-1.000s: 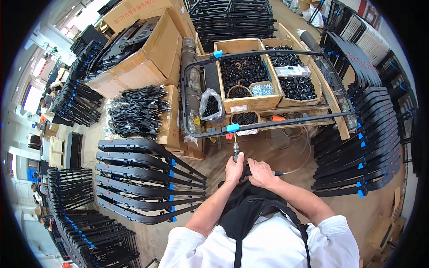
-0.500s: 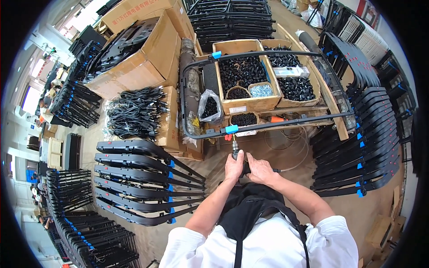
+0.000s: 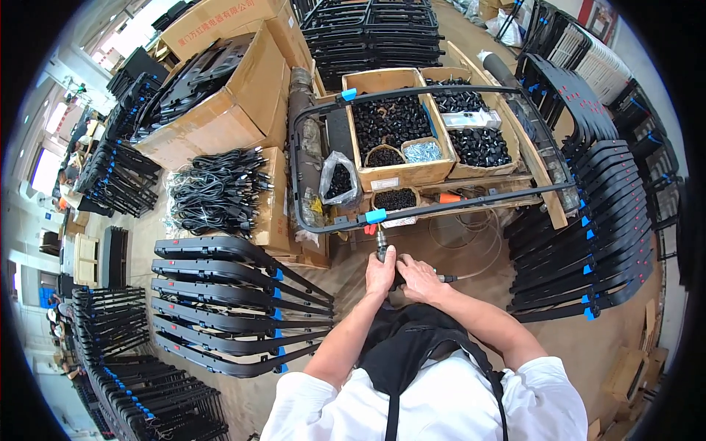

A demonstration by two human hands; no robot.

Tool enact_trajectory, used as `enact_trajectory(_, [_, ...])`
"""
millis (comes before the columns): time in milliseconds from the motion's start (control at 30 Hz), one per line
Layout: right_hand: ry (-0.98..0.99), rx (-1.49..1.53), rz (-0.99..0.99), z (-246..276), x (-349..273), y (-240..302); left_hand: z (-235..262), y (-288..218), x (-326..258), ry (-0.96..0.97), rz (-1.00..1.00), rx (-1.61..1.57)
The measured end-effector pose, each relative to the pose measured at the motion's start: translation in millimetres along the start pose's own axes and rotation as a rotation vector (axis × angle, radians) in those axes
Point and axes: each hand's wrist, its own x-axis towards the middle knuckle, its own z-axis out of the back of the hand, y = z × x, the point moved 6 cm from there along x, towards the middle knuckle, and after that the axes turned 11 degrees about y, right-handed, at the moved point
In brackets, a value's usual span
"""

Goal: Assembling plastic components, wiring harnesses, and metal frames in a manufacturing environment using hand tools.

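Note:
My left hand (image 3: 379,275) is wrapped round the front body of a power drill (image 3: 382,242), just behind its metal chuck. My right hand (image 3: 420,280) is closed on the drill's rear part, close beside the left. The drill points away from me, its tip meeting the near bar of a black rounded frame (image 3: 471,201) beneath a blue clip (image 3: 376,216). Whether the bit sits in a screw is too small to tell. The frame lies flat across boxes of parts, and a second blue clip (image 3: 347,95) sits on its far bar.
Cartons of black knobs (image 3: 390,121) and a tub of silver screws (image 3: 422,152) stand under the frame. Black cables (image 3: 220,189) lie on a carton at left. Stacked black frames (image 3: 220,294) stand left, with more frames (image 3: 603,220) right. A hose (image 3: 478,270) trails rightward.
The whole view has shifted slightly, so the scene sits a little further left. Both hands keep their hold on the drill, and its tip stays at the near bar.

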Motion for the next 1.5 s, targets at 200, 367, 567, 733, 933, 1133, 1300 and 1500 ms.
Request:
enact_trajectory(200, [-0.071,0.034,0.019,3,-11,7,-2,6,-5,0.043,0.009,-0.038])
enact_trajectory(367, [-0.064,0.058,0.033,4,-19,11,-4,11,-11,0.046,-0.023,-0.097])
enact_trajectory(567, [-0.075,0.031,0.036,-1,-19,15,-5,26,-10,0.064,-0.028,-0.136])
enact_trajectory(733, [-0.22,-0.009,0.084,3,-30,18,-6,19,-21,0.136,-0.054,-0.142])
enact_trajectory(933, [0.01,0.211,0.025,1,-60,-18,-39,61,-13,0.485,0.076,0.004])
enact_trajectory(1133, [-0.177,0.412,-0.371,36,-136,-145,-134,-170,4,0.934,-0.572,0.713])
enact_trajectory(1300, [-0.55,0.551,-0.695,82,-147,-288,-223,-275,128,0.615,-0.877,0.647])
enact_trajectory(1500, [-0.435,0.519,-0.805,107,-90,-460,-354,-305,303,0.416,-0.659,0.936])
